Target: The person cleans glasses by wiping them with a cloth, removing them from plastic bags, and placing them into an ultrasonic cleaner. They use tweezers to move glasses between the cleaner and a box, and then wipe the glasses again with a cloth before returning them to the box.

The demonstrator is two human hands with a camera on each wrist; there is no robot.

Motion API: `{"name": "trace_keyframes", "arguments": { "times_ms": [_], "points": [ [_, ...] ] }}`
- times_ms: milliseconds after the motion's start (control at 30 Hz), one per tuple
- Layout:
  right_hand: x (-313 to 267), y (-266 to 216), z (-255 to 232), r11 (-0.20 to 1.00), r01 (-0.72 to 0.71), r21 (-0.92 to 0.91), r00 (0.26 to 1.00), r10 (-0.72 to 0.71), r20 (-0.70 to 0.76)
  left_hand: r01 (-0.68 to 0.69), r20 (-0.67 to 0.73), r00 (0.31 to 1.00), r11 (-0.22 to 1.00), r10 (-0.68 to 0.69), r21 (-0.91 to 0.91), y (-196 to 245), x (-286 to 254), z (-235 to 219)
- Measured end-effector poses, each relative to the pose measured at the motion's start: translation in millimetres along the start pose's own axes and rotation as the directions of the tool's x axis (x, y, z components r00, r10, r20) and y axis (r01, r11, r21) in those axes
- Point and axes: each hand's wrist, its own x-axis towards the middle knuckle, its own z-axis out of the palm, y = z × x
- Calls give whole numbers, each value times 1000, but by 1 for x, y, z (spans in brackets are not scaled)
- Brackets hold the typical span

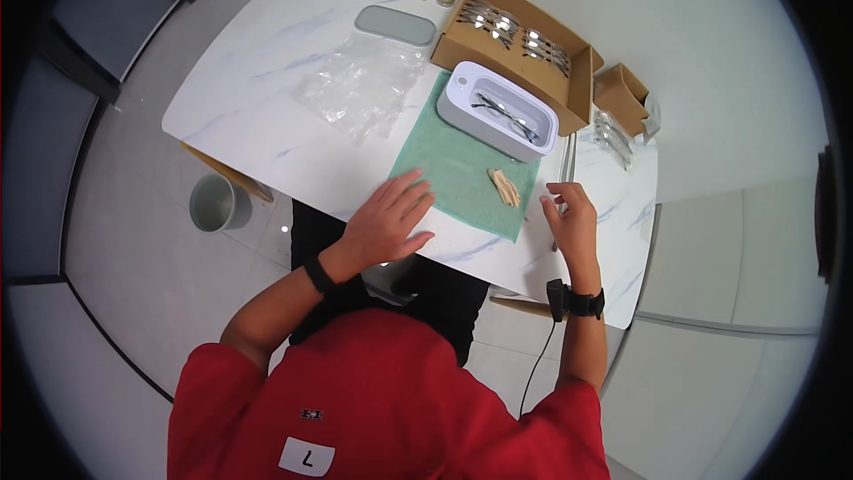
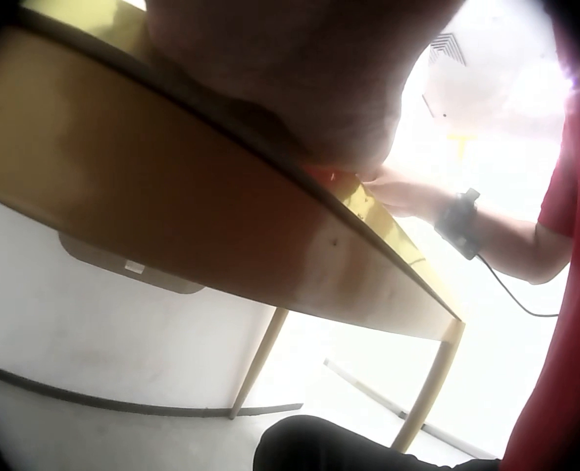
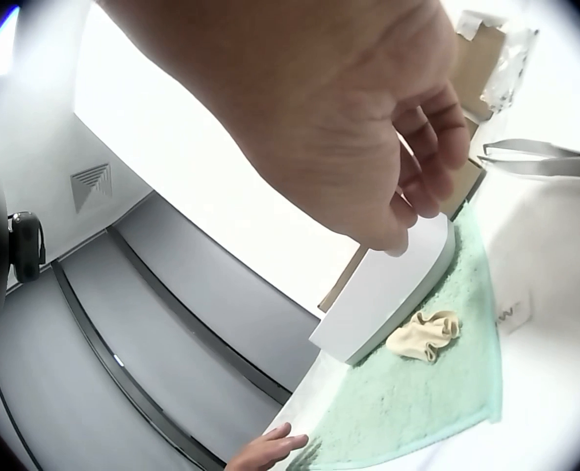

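My left hand (image 1: 388,220), fingers straight and spread, is at the near left edge of a green cloth (image 1: 429,173) and holds nothing. To the right of the cloth my right hand (image 1: 573,218) hangs with loosely curled fingers and nothing in them. Metal tweezers (image 3: 545,162) lie close by it on the table. A crumpled cream-coloured bundle (image 1: 505,188) rests on the cloth between the hands. Behind it stands a white ultrasonic cleaner (image 1: 480,129) without its lid, with a pair of glasses (image 1: 508,116) in its basin.
A cardboard box (image 1: 505,58) at the back holds several glasses in rows. Clear plastic bags (image 1: 360,89) and a grey oval lid (image 1: 395,25) lie to the left. A small carton (image 1: 619,98) and wrapped glasses (image 1: 613,140) are at right; a bin (image 1: 218,204) stands on the floor.
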Motion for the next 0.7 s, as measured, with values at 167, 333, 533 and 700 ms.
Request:
{"name": "trace_keyframes", "arguments": {
  "times_ms": [167, 333, 533, 700],
  "points": [
    [-1, 8, -4, 994, -8, -113, 999, 1, -54, 0, -14, 1000, 1000, 0, -17, -2, -3, 0],
    [7, -1, -6, 998, 7, -61, 1000, -8, -16, -14, -26, 1000, 1000, 13, -27, -3, -4, 0],
    [8, -8, 1, 997, 18, -80, 999, -14, 51, 11, -61, 998, 999, -14, -50, -3, -7, -1],
    [3, -20, 13, 997, 66, -46, 990, -59, 127, -2, -38, 999, 999, 1, -42, -2, -6, -1]
  ]
}}
